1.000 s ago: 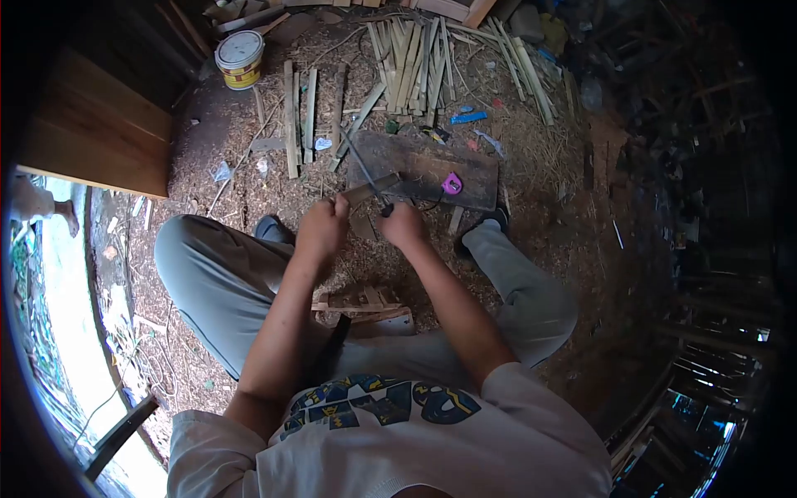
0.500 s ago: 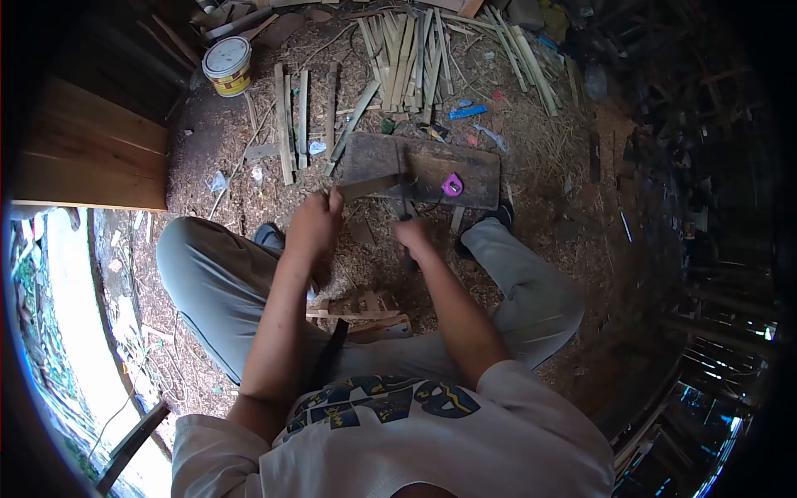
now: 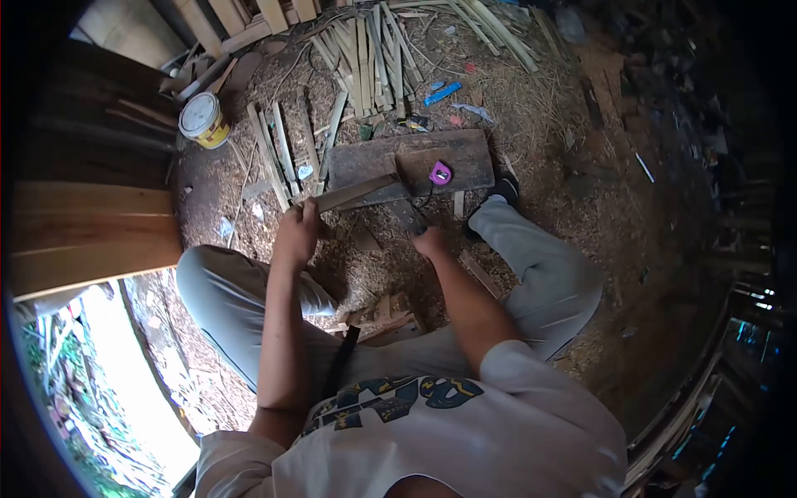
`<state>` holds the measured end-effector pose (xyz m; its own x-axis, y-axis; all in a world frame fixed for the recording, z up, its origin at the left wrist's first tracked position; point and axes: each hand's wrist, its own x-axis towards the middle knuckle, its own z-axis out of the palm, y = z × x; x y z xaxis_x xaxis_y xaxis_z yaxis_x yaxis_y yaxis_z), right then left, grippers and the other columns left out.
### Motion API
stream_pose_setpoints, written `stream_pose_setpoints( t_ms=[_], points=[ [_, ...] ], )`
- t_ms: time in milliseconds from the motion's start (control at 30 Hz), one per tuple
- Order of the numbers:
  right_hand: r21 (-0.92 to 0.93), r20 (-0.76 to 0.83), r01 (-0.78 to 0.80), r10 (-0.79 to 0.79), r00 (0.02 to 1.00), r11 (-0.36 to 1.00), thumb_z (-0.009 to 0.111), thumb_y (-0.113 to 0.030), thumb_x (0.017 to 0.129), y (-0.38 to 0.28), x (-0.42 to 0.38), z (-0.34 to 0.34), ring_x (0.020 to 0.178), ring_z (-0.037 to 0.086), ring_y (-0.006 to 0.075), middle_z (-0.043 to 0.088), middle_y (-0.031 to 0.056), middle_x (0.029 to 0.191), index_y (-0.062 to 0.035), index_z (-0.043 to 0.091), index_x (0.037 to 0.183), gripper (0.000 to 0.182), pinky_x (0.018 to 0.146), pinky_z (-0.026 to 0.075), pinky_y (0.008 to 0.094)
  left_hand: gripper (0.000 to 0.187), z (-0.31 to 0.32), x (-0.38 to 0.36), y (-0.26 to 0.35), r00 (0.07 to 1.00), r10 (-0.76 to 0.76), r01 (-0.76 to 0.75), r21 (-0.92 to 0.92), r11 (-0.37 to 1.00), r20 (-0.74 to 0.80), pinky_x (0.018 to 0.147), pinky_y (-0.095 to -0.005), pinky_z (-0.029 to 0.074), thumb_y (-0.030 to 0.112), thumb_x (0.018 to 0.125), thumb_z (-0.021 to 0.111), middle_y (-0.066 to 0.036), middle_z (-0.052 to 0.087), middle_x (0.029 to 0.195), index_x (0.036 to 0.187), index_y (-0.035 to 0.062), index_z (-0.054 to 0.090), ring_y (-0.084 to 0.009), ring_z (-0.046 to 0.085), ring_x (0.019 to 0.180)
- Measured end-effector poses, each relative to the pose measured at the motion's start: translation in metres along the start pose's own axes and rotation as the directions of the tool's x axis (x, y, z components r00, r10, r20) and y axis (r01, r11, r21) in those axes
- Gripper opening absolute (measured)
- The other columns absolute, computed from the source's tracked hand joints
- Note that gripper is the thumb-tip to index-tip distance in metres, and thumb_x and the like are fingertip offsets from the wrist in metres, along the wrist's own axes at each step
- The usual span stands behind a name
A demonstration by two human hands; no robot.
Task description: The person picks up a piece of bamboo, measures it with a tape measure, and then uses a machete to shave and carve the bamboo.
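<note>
The head view shows, nearest, the shirt [image 3: 465, 432] and bent legs, partly hidden by the forearms. The left hand [image 3: 296, 235] is closed round the near end of a long flat piece [image 3: 359, 192], whose far end lies over the wooden board [image 3: 461, 158]. The right hand [image 3: 430, 241] is closed on a dark tool [image 3: 407, 217], its shape blurred. A pink tape measure [image 3: 441, 173] rests on the board. Beyond lie overlapping wood strips [image 3: 365, 70]; the bucket [image 3: 204, 121] stands left, its label too small to read.
</note>
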<state>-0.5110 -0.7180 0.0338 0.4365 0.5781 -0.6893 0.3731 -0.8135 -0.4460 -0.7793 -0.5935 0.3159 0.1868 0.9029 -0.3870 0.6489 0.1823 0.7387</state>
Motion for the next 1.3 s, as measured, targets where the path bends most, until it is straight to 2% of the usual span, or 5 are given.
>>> stream_pose_setpoints(
  t_ms=[167,533,867,1167,1300],
  points=[
    [0.068,-0.082,0.133,-0.128,0.988,0.989,0.072,-0.03,0.088,0.025,0.032,0.043,0.063,0.073,0.0373,0.071,0.0226,0.071,0.0035,0.074,0.087,0.033,0.062,0.056,0.0495,0.062,0.008,-0.002,0.017,0.998,0.069,-0.069,-0.048,0.996,-0.005,0.074,-0.0386,0.055,0.044,0.11,0.041,-0.016,0.071,0.068,0.087,-0.0065,0.068,-0.0252,0.071,0.067],
    [0.165,-0.252,0.604,-0.559,0.79,0.78,0.073,-0.028,0.083,-0.136,-0.088,-0.012,0.088,0.071,0.0448,0.072,0.0238,0.085,-0.0025,0.07,0.091,0.027,0.075,0.056,0.0514,0.057,0.003,-0.005,0.009,0.999,0.01,-0.012,-0.046,0.999,-0.045,0.068,-0.0355,0.054,0.042,0.111,0.042,-0.012,0.07,0.068,0.092,-0.0057,0.067,-0.0209,0.068,0.065],
    [-0.022,-0.125,0.087,-0.089,0.988,0.996,0.076,-0.027,0.081,-0.017,-0.032,-0.016,0.097,0.071,0.0427,0.073,0.0255,0.099,-0.0031,0.074,0.105,0.034,0.085,0.057,0.0498,0.053,0.019,-0.017,-0.001,0.999,0.002,-0.001,0.024,1.0,-0.041,0.07,-0.0375,0.053,0.041,0.109,0.046,-0.012,0.072,0.072,0.101,-0.0055,0.07,-0.0227,0.07,0.069],
    [0.113,-0.22,0.66,-0.629,0.746,0.743,0.071,-0.028,0.084,-0.082,-0.075,-0.012,0.092,0.071,0.043,0.074,0.023,0.094,-0.0068,0.074,0.109,0.033,0.078,0.057,0.0479,0.055,0.013,-0.028,0.013,0.997,-0.007,0.029,0.271,0.962,-0.083,0.07,-0.0428,0.055,0.044,0.107,0.049,-0.016,0.07,0.065,0.092,-0.0029,0.073,-0.0306,0.071,0.066],
    [0.12,-0.215,0.225,-0.196,0.957,0.967,0.074,-0.025,0.084,-0.007,-0.022,0.009,0.105,0.071,0.0415,0.074,0.0261,0.107,-0.001,0.075,0.111,0.036,0.091,0.057,0.0485,0.058,0.011,-0.031,0.003,0.995,0.019,0.01,0.296,0.955,-0.093,0.071,-0.046,0.056,0.044,0.106,0.049,-0.017,0.068,0.063,0.082,-0.0026,0.074,-0.0343,0.072,0.065]
  ],
)
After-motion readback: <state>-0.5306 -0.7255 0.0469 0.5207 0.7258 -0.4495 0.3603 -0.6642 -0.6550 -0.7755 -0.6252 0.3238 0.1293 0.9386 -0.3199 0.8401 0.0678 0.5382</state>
